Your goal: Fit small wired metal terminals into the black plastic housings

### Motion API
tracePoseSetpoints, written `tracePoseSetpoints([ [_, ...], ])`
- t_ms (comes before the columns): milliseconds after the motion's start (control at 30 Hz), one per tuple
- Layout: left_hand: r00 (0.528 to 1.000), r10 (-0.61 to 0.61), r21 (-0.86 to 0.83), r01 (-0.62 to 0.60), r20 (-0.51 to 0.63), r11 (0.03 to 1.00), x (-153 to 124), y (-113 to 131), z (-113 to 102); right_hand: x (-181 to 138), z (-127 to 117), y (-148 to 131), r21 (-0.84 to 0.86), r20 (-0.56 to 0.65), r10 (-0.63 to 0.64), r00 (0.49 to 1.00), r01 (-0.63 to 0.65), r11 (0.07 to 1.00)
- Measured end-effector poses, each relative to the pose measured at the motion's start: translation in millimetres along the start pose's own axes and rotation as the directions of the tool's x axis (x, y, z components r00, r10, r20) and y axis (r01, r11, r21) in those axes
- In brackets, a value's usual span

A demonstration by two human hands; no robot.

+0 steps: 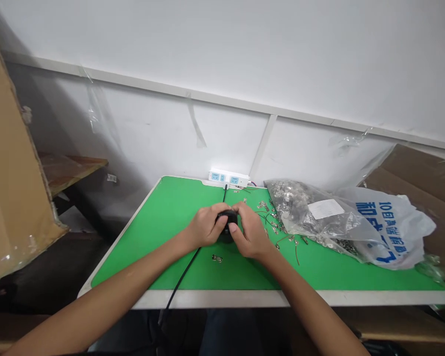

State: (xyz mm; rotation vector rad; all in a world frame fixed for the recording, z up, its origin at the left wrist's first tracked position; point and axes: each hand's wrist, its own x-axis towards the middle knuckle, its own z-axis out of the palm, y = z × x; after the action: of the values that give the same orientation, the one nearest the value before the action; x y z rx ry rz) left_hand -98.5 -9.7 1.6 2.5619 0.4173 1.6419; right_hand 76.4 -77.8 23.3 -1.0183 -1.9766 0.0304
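Forearms (107, 291) nearest, coming in from 7 and 5 o'clock; brown cardboard (15, 148) at 9, then green-topped desk (144, 222), black cable (183, 274) over its front edge at 7, left hand (208, 225) closed around one side of a black round object (228, 214) just off center at 6, small metal piece (217, 258) near it. White power strip (229, 177) 12 o'clock of the object, right hand (249, 231) gripping its other side. Loose metal bits (263, 204) at 4, clear bag (292, 198) of metal parts and white plastic bag (415, 217) toward 3-4.
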Motion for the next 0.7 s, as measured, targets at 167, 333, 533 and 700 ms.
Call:
tracePoseSetpoints([
  [167, 0.94, -0.318, -0.188, 0.293, -0.124, 0.938, 6.8, 2.5, -2.0, 1.8, 4.0, 1.2, 0.171, -0.005, 0.185, 0.983, -0.182, 0.968],
  [333, 0.889, -0.408, -0.28, 0.454, 0.21, 0.846, 18.0, 0.5, -12.4, 3.9, -10.0, 23.2, -0.057, -0.121, 0.074, 0.99, -0.081, 0.995],
  [533, 0.786, -0.413, -0.236, 0.556, 0.459, 0.797, 31.7, 3.4, -18.2, 3.7, -24.4, 38.7, -0.339, 0.019, -0.064, 0.998, 0.067, 0.938],
  [700, 0.648, -0.706, -0.525, 0.722, 0.287, 0.449, 30.1, 2.0, 0.1, 8.1, -25.7, 32.9, -0.364, -0.199, -0.07, 0.977, -0.007, 0.931],
])
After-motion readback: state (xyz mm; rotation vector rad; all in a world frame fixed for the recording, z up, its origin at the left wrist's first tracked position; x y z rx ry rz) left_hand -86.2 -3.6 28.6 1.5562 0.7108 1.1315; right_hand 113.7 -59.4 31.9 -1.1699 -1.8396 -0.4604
